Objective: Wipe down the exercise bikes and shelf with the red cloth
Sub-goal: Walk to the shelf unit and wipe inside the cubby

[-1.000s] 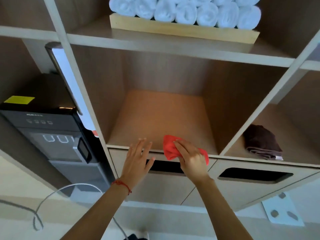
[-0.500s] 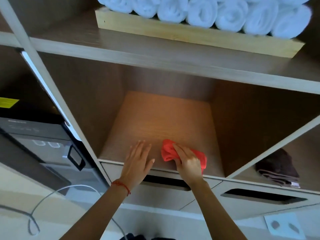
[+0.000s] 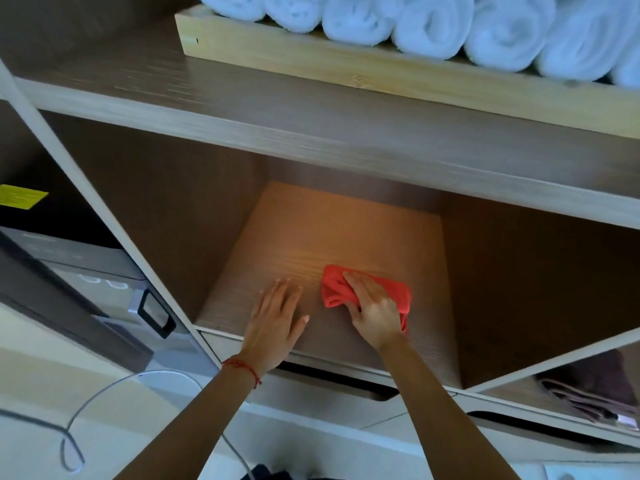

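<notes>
Inspection of the open shelf compartment, wipe in progress. My right hand lies palm-down on the red cloth, which is bunched on the compartment floor toward its front and slightly right of centre. My fingers are spread and curled loosely over the cloth, pressing it to the wood, not pinching it. My left hand rests flat and empty on the floor just beside the cloth, fingers extended, apparently as a brace.

Assessment: the cloth is wadded, so only a small patch meets the surface. I judge it better flattened under the palm before the next stroke. Strokes should run along the grain from the rear wall to the front lip, overlapping, and should include both back corners, where the lit rear area looks untouched. The left hand covers part of the floor and would need lifting for that patch to be wiped.

Noted: the wooden tray of rolled white towels on the board above sits near the front edge; I would avoid knocking that board. No exercise bikes are in view.
</notes>
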Demonstrator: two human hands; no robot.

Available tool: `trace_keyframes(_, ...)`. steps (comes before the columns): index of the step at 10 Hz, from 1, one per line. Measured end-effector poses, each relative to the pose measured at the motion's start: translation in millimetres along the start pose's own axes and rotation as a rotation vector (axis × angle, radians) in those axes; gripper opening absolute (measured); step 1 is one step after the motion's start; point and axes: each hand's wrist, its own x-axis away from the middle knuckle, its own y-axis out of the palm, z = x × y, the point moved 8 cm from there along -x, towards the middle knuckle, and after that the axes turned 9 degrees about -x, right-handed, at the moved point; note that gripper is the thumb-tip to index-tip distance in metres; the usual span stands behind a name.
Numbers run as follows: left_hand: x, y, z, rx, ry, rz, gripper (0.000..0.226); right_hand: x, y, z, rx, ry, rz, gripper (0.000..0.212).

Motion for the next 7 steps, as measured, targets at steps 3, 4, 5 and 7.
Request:
trace_keyframes(3, -7, -2, 0, -0.016, 0.002, 0.007, 0.065, -16, 11, 10, 0.003, 0.01, -0.073, 0.043)
trace_keyframes(4, -5, -6, 1, -0.017, 0.018, 0.011, 0.062, -10, 10, 6, 0.006, -0.005, -0.083, 0.058)
trace_keyframes(5, -3, -10, 1, -0.005, 0.036, 0.026, 0.055, -4, 7, -2, 0.023, -0.011, -0.038, 0.062)
trace_keyframes(7, 8, -20, 0, 0.037, 0.097, 0.091, 0.055, 16, -4, -23, 0.048, 0.015, 0.065, 0.05)
